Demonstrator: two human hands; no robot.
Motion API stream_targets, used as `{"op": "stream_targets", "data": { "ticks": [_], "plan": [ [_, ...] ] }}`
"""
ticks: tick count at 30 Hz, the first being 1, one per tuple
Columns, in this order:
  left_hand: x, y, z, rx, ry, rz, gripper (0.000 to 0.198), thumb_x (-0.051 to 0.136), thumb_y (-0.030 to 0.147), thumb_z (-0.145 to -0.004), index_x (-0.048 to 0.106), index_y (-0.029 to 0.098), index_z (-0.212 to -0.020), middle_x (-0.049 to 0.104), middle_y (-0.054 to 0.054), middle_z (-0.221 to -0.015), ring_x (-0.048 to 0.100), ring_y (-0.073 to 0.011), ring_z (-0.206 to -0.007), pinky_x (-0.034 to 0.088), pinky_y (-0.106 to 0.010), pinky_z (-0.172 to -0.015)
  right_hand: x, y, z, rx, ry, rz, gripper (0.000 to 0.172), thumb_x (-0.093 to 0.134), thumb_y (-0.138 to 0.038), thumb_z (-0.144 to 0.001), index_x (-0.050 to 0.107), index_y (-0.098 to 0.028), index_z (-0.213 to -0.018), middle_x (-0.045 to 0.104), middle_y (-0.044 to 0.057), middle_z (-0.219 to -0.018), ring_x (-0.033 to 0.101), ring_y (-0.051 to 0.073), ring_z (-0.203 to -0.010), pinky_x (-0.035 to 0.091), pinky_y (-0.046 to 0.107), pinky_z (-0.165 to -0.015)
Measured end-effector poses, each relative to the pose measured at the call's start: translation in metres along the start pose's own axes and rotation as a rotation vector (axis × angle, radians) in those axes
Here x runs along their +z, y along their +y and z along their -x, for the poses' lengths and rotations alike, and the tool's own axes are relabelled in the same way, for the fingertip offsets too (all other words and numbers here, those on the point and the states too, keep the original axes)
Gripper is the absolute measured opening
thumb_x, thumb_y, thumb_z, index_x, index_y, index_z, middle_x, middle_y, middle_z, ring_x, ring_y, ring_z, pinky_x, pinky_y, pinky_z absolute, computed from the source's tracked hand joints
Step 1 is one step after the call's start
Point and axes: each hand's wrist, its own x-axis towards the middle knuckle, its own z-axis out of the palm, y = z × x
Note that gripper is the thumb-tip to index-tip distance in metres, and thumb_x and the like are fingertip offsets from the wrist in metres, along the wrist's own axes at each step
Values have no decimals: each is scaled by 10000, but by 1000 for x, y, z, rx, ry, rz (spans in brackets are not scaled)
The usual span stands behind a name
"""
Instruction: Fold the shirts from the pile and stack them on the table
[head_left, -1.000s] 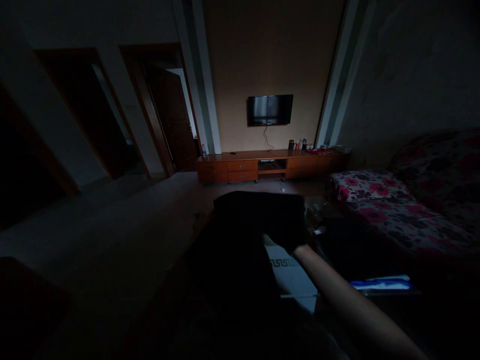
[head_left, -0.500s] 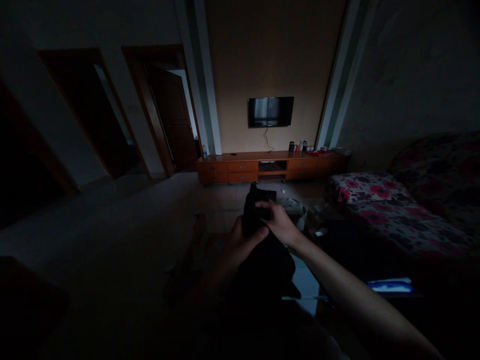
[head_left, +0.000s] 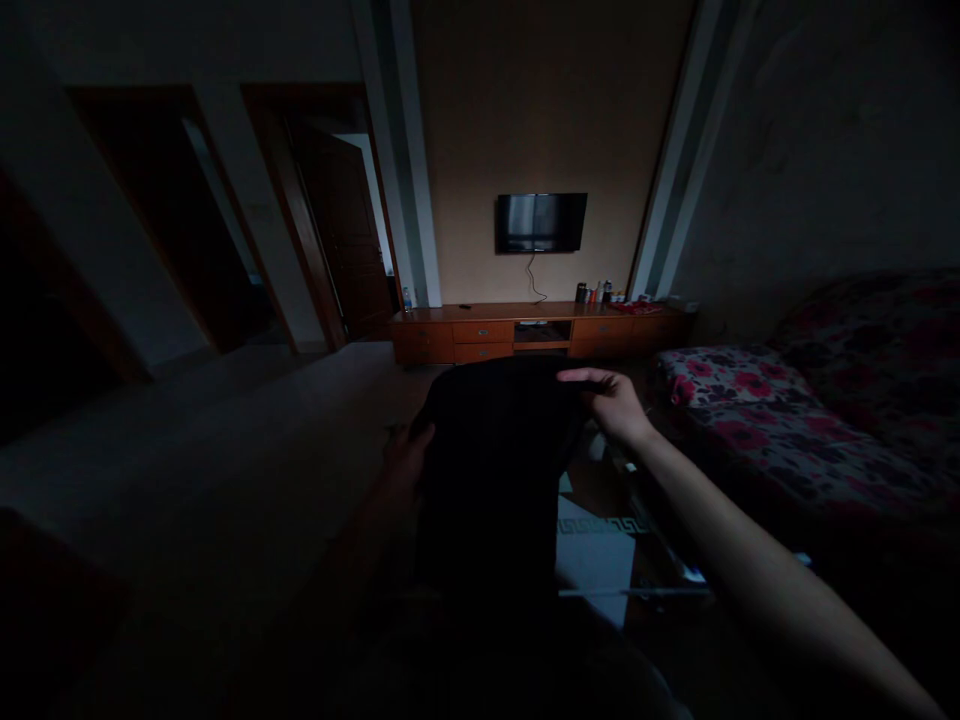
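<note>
A black cloth item [head_left: 495,450], probably a garment though its kind is lost in the dark, hangs stretched out in front of me. My left hand [head_left: 409,460] is closed on its left edge, the thumb showing over the fabric. At the upper right corner my right hand [head_left: 611,400] pinches the cloth between thumb and fingers. The fabric falls toward my lap and covers part of a glass table [head_left: 596,555] with a patterned border.
A floral sofa [head_left: 757,390] stands on the right. Across the room a wooden TV cabinet [head_left: 484,331] holds several bottles and small items [head_left: 596,293], below a wall-mounted television [head_left: 541,222]. An open door [head_left: 349,230] is at the left, in dim light.
My hands were close together on the bunched black cloth. Now they are apart, left hand to the left and right hand to the right, with the cloth spread wide between them.
</note>
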Motion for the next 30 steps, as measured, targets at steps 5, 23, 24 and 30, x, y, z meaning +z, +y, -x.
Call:
{"op": "stream_targets", "data": {
  "ticks": [5, 23, 24, 30],
  "plan": [
    [-44, 12, -20, 20, -45, -119, 328, 702, 309, -702, 737, 193, -1007, 790, -64, -1006, 734, -262, -941, 581, -391, -906, -56, 6, -20, -87, 85, 183, 342, 605, -252, -633, 793, -120, -886, 777, 79, -861, 665, 173, -713, 541, 297, -680],
    [20, 40, 34, 544, -223, -690, 330, 695, 451, -848, 624, 235, -1088, 683, -72, -1096, 646, -244, -1044, 517, -393, -944, 24, -58, 12, 137, -247, -327, 524, 759, -153, -687, 705, -229, -1202, 780, 23, -1082, 722, 150, -854, 594, 237, -742],
    [35, 41, 51, 534, -353, -656, 436, 713, 501, -832, 616, 247, -1172, 678, -78, -1169, 646, -247, -1080, 528, -387, -941, 33, -58, 16, 150, -245, -352, 542, 759, -149, -688, 697, -240, -1218, 778, 19, -1084, 721, 146, -843, 594, 226, -714],
    [70, -4, 72, 222, -372, -696, 486, 665, 421, -872, 622, 201, -1303, 713, -135, -1231, 673, -297, -1146, 529, -382, -954, 53, -50, 15, 27, -212, -360, 724, 726, -164, -691, 595, -262, -1396, 744, 33, -1198, 725, 178, -977, 617, 294, -850]
  ]
}}
